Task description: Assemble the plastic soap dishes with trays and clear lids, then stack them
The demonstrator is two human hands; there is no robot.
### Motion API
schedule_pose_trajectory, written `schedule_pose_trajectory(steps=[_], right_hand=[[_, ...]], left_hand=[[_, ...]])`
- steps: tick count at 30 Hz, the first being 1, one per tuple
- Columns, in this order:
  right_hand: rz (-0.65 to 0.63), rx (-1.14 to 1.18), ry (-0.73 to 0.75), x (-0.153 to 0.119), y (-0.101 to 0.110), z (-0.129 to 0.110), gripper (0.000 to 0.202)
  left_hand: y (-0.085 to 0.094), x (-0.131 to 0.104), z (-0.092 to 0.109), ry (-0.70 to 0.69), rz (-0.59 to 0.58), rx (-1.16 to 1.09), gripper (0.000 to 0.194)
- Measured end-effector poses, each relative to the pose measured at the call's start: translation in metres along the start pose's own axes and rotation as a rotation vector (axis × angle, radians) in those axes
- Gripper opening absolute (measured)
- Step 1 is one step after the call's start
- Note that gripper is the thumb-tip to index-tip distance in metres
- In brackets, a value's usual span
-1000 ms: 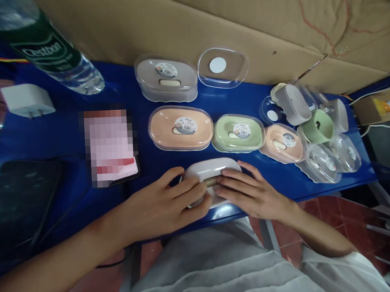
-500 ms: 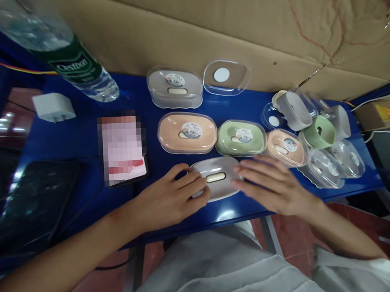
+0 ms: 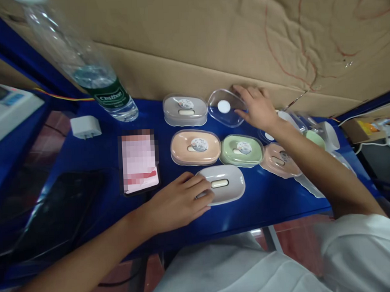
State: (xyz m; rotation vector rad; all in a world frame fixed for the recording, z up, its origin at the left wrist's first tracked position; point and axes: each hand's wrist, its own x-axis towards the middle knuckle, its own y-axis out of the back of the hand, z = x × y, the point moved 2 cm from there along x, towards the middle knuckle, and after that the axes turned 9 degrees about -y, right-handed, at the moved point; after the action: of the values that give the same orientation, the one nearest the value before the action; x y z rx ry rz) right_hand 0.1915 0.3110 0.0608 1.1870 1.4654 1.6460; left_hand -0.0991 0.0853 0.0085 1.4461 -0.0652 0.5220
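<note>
An oval grey soap dish (image 3: 233,185) with a cream capsule-shaped piece in its middle lies near the table's front edge. My left hand (image 3: 187,198) is closed on its left end, fingers curled over the rim. At the back of the table, my right hand (image 3: 258,106) has thumb and fingers at the right edge of a clear lid (image 3: 215,113) bearing a round white sticker. The lid looks slightly tilted. Between the hands sit a lidded orange soap dish (image 3: 180,153) and a lidded green soap dish (image 3: 226,151). A lidded grey soap dish (image 3: 174,114) is left of the clear lid.
A water bottle (image 3: 112,96), a white charger plug (image 3: 84,127) and a phone (image 3: 141,190) are on the left of the blue table (image 3: 185,228). More dishes, including an orange one (image 3: 273,164), lie partly under my right forearm. Cardboard (image 3: 178,47) stands behind.
My right hand has left the grey soap dish and reached back to the clear lid, whose right side has shifted. My left hand stays on the dish. The view has shifted.
</note>
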Motion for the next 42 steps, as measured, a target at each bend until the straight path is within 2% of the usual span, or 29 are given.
schedule_pose_trajectory(steps=[3,5,8,10,14,16,18,20,22,24,25,27,29,31,33,35,38,40,42], right_hand=[[-0.069,0.15,-0.005,-0.007,-0.013,-0.002,0.042],[-0.133,0.255,-0.003,-0.013,-0.02,-0.007,0.036],[-0.114,0.279,-0.051,-0.021,-0.023,-0.013,0.048],[-0.133,0.275,-0.021,-0.024,-0.021,-0.015,0.048],[-0.408,0.374,0.177,-0.025,-0.016,-0.004,0.052],[-0.467,0.397,0.193,-0.022,-0.015,0.006,0.057],[-0.465,0.384,0.196,-0.019,-0.017,0.013,0.062],[-0.452,0.333,0.22,-0.018,-0.017,0.014,0.058],[-0.422,0.275,0.246,-0.022,-0.009,0.007,0.04],[-0.325,0.274,0.248,-0.035,0.012,-0.006,0.022],[-0.241,0.314,0.226,-0.046,0.028,-0.014,0.019],[-0.027,0.49,0.103,-0.077,0.064,-0.029,0.018],[0.142,0.795,-0.086,-0.118,0.094,-0.045,0.016],[0.159,1.097,-0.24,-0.162,0.104,-0.063,0.017],[0.055,1.328,-0.411,-0.202,0.093,-0.082,0.021],[-0.001,1.462,-0.599,-0.234,0.067,-0.098,0.023],[-0.009,1.441,-0.768,-0.262,0.028,-0.115,0.025],[-0.018,1.301,-0.781,-0.269,0.011,-0.12,0.026],[0.005,1.117,-0.769,-0.271,0.003,-0.121,0.028]], left_hand=[[-0.001,0.001,0.0,0.003,-0.014,0.002,0.017],[-0.002,0.001,0.001,0.001,-0.008,-0.009,0.018],[-0.002,0.001,0.0,0.006,0.013,-0.021,0.022],[-0.002,0.0,0.0,0.006,0.023,-0.03,0.022],[-0.002,0.0,0.0,-0.002,0.035,-0.05,0.019],[-0.002,0.0,-0.001,-0.004,0.043,-0.05,0.018],[-0.003,0.0,-0.001,-0.008,0.053,-0.048,0.018],[-0.003,0.0,-0.001,-0.011,0.057,-0.045,0.018],[-0.004,0.0,-0.001,-0.009,0.056,-0.04,0.017],[-0.002,0.0,0.0,-0.004,0.05,-0.027,0.017],[-0.001,0.0,0.001,-0.005,0.049,-0.018,0.018],[0.002,0.002,0.004,-0.012,0.074,0.008,0.024],[0.008,0.003,0.008,-0.013,0.192,0.033,0.03],[0.014,0.003,0.013,0.042,0.374,0.019,0.036],[0.017,0.001,0.015,0.128,0.507,-0.028,0.039],[0.015,0.0,0.016,0.149,0.507,-0.045,0.043],[0.006,-0.001,0.015,0.093,0.345,-0.002,0.056],[-0.001,-0.001,0.012,0.091,0.226,0.005,0.065],[-0.004,-0.001,0.01,0.095,0.169,0.005,0.069]])
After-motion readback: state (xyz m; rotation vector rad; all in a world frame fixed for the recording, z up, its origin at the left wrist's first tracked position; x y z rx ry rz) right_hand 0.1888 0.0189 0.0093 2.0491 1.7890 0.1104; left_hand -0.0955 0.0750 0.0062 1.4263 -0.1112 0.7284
